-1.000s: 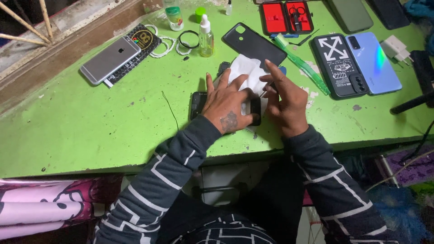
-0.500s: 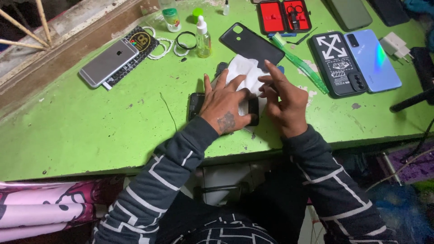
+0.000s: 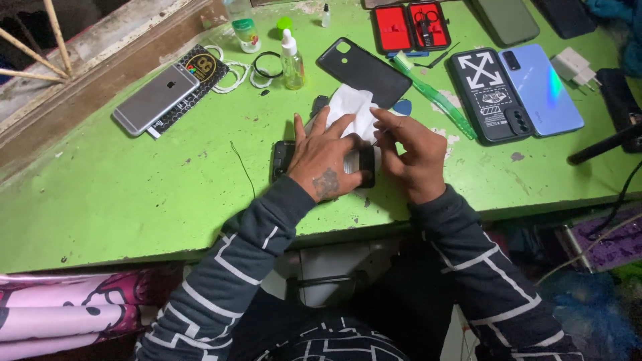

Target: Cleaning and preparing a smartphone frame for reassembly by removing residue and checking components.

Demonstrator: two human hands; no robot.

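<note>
Lying flat near the front edge of the green table (image 3: 120,220), the dark phone (image 3: 282,160) is mostly hidden: only its black left end and a strip at the right show. The left hand (image 3: 326,164) rests on it, palm down, fingers spread and pressing. A crumpled white tissue (image 3: 353,110) lies over the phone's far side, and the right hand (image 3: 413,155) pinches the tissue's edge between thumb and fingertips. Just behind the tissue lies a black phone cover (image 3: 364,70), with a clear dropper bottle (image 3: 291,61) to its left. Compared with a second ago, both hands sit in nearly the same spot; the right hand's fingers have curled in closer to the tissue, and the phone has not shifted.
</note>
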